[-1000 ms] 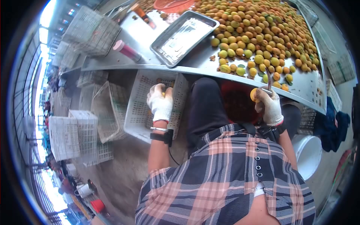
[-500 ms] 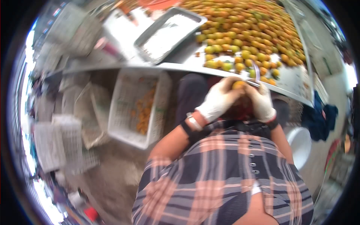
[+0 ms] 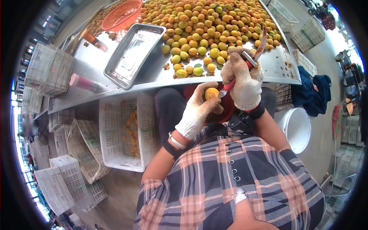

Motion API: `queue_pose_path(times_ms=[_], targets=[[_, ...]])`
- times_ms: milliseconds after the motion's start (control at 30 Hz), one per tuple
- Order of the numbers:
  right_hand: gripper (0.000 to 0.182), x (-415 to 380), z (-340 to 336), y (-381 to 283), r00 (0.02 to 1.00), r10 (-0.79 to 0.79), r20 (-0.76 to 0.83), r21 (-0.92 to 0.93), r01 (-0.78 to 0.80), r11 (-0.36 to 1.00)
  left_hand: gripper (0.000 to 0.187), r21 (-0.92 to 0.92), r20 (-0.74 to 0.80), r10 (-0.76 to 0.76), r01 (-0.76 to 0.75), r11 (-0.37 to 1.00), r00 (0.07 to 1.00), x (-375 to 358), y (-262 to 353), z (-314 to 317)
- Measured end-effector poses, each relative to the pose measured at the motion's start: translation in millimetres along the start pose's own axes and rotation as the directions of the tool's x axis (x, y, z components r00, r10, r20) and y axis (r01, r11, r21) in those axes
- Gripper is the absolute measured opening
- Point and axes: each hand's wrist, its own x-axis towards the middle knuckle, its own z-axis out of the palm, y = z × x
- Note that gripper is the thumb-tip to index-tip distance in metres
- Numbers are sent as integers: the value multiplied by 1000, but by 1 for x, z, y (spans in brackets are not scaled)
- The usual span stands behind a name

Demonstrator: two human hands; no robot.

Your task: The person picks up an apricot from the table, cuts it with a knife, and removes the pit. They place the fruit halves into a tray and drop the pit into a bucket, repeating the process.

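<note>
My left hand (image 3: 196, 113), in a stained white knit glove, grips a yellow apricot (image 3: 211, 92) between thumb and fingers, above my lap. My right hand (image 3: 245, 84), gloved the same way, is closed round a red-handled knife (image 3: 229, 85). A short metal tip at the handle's lower end is right by the apricot; whether it touches cannot be made out. From the top of the right fist a long curved blade (image 3: 262, 44) points up, stained brownish near its base. Just beyond the hands, many apricots (image 3: 199, 34) lie heaped on the metal table (image 3: 153, 82).
A metal tray (image 3: 132, 57) and an orange basket (image 3: 122, 16) stand on the table, with a pink cylinder (image 3: 83, 82) to the left. Below is a white crate (image 3: 111, 149) holding orange pieces. A red container (image 3: 227, 111) shows at my lap, a white bucket (image 3: 299, 130) at right.
My hands were close together around the fruit; now they are farther apart, the right one raised and tilted with the knife. The view has shifted and sharpened.
</note>
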Motion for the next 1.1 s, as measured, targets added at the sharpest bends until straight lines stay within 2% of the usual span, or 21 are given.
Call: queue_pose_path(times_ms=[200,333,367,433,500,567,633,700,733,767,800,867,900,967,1000,1033,1067,1100], targets=[[20,-7,-5,-4,992,-43,118,-26,46,999,35,202,-37,17,-9,979,999,-3,0,10],[21,-11,-4,0,993,-90,79,-87,97,991,31,82,-71,-5,11,997,997,-2,-6,21],[21,-12,-3,0,993,-91,79,-84,97,992,31,85,-71,-5,11,996,997,-2,-7,22],[20,-13,-3,-1,980,-148,135,-133,166,977,35,214,-101,45,-22,977,994,-1,-10,21],[19,-13,-2,-1,971,-200,132,-187,222,957,34,226,-82,47,-28,974,996,0,-17,16],[19,-12,-3,-3,991,-74,113,-179,94,979,30,453,-82,225,-165,876,971,0,-30,12],[18,-13,-3,-1,994,-24,105,-116,36,993,30,506,-61,230,-168,846,971,-3,-32,9],[17,-16,-4,-1,977,25,210,-173,12,985,31,557,-36,236,-177,812,971,-3,-34,7],[15,-17,-3,4,970,-111,218,-263,168,950,33,576,-7,248,-199,793,969,-2,-38,5],[15,-16,-4,4,971,-110,214,-263,166,950,35,595,24,258,-221,773,966,-1,-38,6],[14,-13,-5,5,983,-34,181,-192,69,979,35,596,27,255,-220,772,967,-2,-37,6],[11,-7,-5,-1,986,126,109,-73,-118,990,34,685,64,294,-256,682,954,-2,-32,7],[11,-7,-6,-1,987,123,105,-71,-116,991,34,686,68,292,-257,680,954,-3,-29,9],[10,-6,-8,2,979,199,52,70,-202,977,34,744,78,288,-248,620,954,-5,-24,13],[10,-10,-13,5,985,162,52,-88,-157,984,34,745,83,288,-251,618,954,-4,-22,13],[10,-12,-14,7,983,161,91,62,-167,984,34,751,55,226,-189,632,973,-4,-21,14],[11,-17,-13,7,994,45,100,-82,-37,996,34,756,27,162,-126,642,986,-4,-20,14],[12,-21,-12,7,990,-67,124,-220,93,971,34,758,28,158,-124,641,987,-4,-19,16]])
